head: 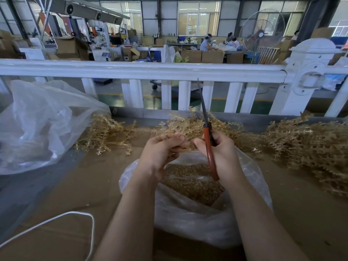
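A white cord [72, 213] loops across the near left of the cardboard-covered table [90, 176]. Just beyond it, between the forearms, a clear plastic bag [188, 221] stands open, holding a heap of small tan pieces [190, 180].

Above the bag's mouth the left hand [160, 149] has its fingertips curled round the stem of a branched tan sprue [178, 127], pinching it. The right hand [222, 149] is just beside it, clenched round the orange handle of the scissors [207, 136]. The blades point up and slightly away, and look closed, though the crossing is hard to read.

Behind the hands more sprues lie loose in piles on the table: one at the left [105, 132], a small one in the middle [222, 125] and a much larger one at the right [310, 147]. A big crumpled clear bag [37, 125] slumps at the far left; I cannot tell what is in it.

A white railing [150, 69] runs along the table's far edge. Past it is a factory floor with green paint, with cardboard boxes [212, 56], a standing fan [262, 32] and seated workers [206, 43] at a table — all beneath tall windows.
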{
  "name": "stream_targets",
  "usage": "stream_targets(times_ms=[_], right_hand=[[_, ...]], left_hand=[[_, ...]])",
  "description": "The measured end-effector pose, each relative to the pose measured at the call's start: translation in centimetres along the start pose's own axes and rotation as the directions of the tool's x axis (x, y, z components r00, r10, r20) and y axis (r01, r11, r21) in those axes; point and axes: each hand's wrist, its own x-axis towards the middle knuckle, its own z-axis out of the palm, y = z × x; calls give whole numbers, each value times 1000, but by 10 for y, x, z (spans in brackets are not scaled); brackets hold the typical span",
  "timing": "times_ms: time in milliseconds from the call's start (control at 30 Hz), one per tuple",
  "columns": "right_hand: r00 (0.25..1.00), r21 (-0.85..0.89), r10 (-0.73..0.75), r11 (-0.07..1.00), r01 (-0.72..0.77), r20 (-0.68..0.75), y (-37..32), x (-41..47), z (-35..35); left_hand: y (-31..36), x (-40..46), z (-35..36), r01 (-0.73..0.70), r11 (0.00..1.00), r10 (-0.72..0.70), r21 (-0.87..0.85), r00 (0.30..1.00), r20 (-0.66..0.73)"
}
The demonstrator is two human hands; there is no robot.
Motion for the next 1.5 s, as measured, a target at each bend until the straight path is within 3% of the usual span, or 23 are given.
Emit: stream_targets(times_ms=[533, 833, 1200, 1500], right_hand=[[997, 15, -78, 997, 78, 2, 1, 0, 3], [990, -51, -138, 989, 139, 16, -1, -1, 5], [989, -66, -119, 990, 125, 84, 1, 0, 0], [993, -70, -118, 991, 117, -8, -4, -3, -6]], left_hand=[[-5, -1, 6, -103, 964, 72, 245, 989, 131], [-8, -1, 13, -149, 958, 145, 246, 989, 35], [-7, 3, 6, -151, 972, 132, 182, 985, 115], [-7, 6, 2, -195, 972, 200, 131, 980, -22]])
